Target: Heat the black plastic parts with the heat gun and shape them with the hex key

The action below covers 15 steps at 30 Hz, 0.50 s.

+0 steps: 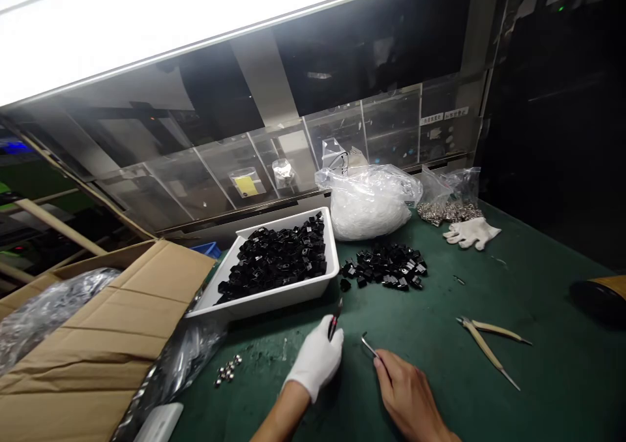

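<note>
My left hand (317, 357), in a white glove, is closed on a slim red-and-black piece (335, 320) with a dark, narrow tip; I cannot make out its kind. Bare, my right hand (411, 390) grips a thin bent metal rod, like a hex key (369, 345), its hooked end pointing up and left. The two hands are apart, low over the green tabletop (391, 315). Beyond them lies a pile of small black plastic parts (386, 266). Several small shiny metal pieces (227, 371) are scattered left of my gloved hand.
A white tray (274, 298) holds many black parts (283, 253). An open cardboard box (112, 324) stands left. Behind are a white-filled bag (372, 207) and a bag of metal pieces (450, 204), with a glove (472, 232) nearby. Yellow-handled pliers (484, 344) lie right.
</note>
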Available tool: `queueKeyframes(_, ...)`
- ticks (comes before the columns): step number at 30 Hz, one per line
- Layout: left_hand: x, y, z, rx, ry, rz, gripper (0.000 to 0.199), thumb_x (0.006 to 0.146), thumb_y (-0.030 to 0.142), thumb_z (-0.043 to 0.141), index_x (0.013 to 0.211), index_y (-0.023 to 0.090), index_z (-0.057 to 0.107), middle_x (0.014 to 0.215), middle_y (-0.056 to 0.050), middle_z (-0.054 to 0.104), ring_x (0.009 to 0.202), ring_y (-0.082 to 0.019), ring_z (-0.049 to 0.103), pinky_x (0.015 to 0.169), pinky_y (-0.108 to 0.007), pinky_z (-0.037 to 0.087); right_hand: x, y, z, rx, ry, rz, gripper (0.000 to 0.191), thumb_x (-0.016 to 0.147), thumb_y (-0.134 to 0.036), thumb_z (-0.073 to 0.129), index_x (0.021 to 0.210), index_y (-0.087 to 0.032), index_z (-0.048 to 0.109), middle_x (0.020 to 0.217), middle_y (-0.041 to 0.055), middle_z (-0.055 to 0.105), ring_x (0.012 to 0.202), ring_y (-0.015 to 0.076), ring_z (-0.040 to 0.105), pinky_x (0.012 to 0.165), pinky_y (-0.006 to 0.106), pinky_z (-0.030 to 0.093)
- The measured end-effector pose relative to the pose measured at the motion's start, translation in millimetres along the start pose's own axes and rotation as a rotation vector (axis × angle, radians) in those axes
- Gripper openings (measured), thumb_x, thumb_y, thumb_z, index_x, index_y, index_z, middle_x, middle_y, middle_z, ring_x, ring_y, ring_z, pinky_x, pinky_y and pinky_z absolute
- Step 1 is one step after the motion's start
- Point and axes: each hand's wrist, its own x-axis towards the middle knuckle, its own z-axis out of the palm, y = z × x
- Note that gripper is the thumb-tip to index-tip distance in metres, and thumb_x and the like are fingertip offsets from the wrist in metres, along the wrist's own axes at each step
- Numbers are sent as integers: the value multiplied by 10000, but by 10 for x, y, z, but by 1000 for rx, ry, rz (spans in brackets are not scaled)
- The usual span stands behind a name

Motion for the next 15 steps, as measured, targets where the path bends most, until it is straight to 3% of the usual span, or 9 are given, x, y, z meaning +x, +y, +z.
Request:
queueKeyframes(2, 137, 91, -149, 225, 90, 36, 293, 884, 265, 571, 1149, 180, 659, 1027, -169, 698, 922, -316, 696, 788, -444, 525, -15, 9, 3, 4, 9, -13, 341, 1053, -288, 355, 1045, -228, 690, 862, 72, 771, 802, 248, 763, 648, 292, 483)
queueKeyframes(5, 313, 297, -328, 462, 197, 115, 284, 906, 94, 437, 1044, 69, 684, 992, -243, 661, 957, -394, 662, 786, -563, 491, -21, 7, -15, 20, 22, -18, 344, 1056, -279, 353, 1061, -224, 693, 880, 71, 779, 796, 246, 763, 633, 294, 470)
queueKeyframes(8, 470, 514, -464, 670, 259, 315, 426, 922, -3, 304, 1120, 40, 680, 1024, -242, 657, 1004, -349, 635, 873, -563, 462, -12, -3, -53, 47, 29, -15, 339, 1056, -263, 357, 1031, -228, 693, 861, 55, 778, 778, 231, 758, 639, 290, 460)
queueKeyframes(11, 657, 698, -575, 844, 259, 507, 452, 914, -19, 348, 1207, 68, 682, 1116, -220, 666, 1096, -319, 596, 1052, -584, 363, 2, -15, -97, 73, 33, -3, 321, 1051, -244, 372, 989, -226, 686, 851, 46, 773, 779, 222, 753, 655, 287, 450)
queueKeyframes(15, 932, 881, -651, 1015, 226, 629, 443, 909, 3, 386, 1190, 88, 717, 1188, -213, 668, 1184, -350, 548, 1154, -629, 223, 17, -22, -145, 91, 34, 18, 300, 1040, -221, 389, 923, -225, 665, 824, 34, 759, 746, 211, 739, 638, 289, 420)
